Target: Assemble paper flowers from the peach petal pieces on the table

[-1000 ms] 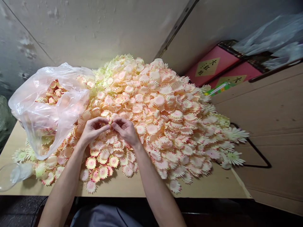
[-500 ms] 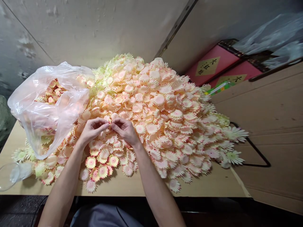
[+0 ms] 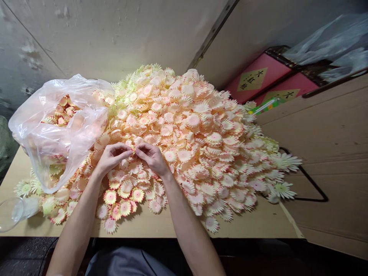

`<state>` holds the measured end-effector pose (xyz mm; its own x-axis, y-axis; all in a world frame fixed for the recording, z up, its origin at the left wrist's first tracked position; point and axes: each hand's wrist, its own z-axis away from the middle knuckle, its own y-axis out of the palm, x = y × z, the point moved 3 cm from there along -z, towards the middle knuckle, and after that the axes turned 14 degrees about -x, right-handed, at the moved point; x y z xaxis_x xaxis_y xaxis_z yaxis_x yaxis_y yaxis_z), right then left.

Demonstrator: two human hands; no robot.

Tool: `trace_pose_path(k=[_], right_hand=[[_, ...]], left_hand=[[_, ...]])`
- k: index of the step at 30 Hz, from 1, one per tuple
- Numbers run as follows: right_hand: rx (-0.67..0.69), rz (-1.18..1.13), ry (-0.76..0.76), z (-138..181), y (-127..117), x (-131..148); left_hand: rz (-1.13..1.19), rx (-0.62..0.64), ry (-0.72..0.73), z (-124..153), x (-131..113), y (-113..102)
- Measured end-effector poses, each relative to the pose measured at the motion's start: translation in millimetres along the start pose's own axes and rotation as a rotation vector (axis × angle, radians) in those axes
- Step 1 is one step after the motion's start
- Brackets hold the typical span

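A large heap of artificial flower petals (image 3: 192, 120), pale cream and pink with red-tipped edges, covers most of the table. Above its front left part, my left hand (image 3: 114, 156) pinches with thumb and forefinger. My right hand (image 3: 151, 157) meets it there, thumb and fingers also pressed together. Between the two sets of fingertips is a small flower piece (image 3: 133, 150), mostly hidden by the fingers. Just below the hands lie several smaller petal pieces (image 3: 125, 208) with brighter yellow and red edges.
A translucent plastic bag (image 3: 31, 130) holding more flower pieces stands at the left. A clear plastic cup (image 3: 17, 212) lies at the table's left front edge. Brown cardboard (image 3: 333, 161) borders the right side, with red boxes (image 3: 264, 74) behind. A wall (image 3: 115, 34) rises at the back.
Both hands stay at the same spot, pinching fingertip to fingertip. The fingers have shifted very slightly around the small piece.
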<state>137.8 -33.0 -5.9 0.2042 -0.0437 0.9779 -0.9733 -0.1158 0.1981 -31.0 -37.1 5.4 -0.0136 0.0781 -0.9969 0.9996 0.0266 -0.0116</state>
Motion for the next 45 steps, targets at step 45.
trace_pose_path(k=[45], right_hand=[[-0.506, -0.275, -0.004, -14, -15, -9]], left_hand=[[0.089, -0.172, 0.019, 2, -1, -5]])
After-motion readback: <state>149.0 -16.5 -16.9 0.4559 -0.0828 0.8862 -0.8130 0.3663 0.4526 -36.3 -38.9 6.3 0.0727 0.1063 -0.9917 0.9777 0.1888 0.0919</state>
